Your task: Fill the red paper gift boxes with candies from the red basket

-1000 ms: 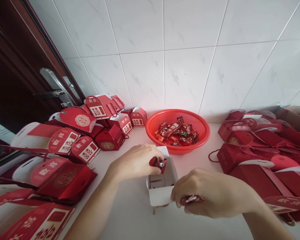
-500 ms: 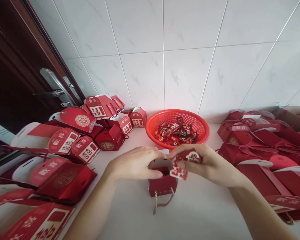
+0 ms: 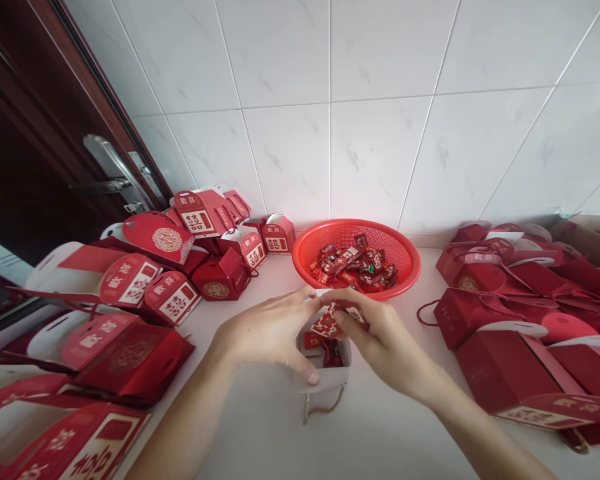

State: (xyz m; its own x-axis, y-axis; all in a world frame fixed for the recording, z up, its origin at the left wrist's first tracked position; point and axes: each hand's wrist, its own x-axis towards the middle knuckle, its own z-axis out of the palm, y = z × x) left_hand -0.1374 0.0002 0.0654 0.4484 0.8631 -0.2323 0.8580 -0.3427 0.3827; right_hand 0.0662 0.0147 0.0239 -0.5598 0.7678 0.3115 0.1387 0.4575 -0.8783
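One pkt [image 3: 325,323], pinched by R hand [image 3: 377,333], now over box [image 3: 333,381], prev. beside; L hand [image 3: 263,330] spread, thumb on rim.

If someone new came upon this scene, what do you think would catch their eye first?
Probably the bright red basket of wrapped sweets, near the tiled wall. Next, the right hand, holding a patterned packet above the small open box, with the left hand beside it. Red gift boxes crowd both sides.
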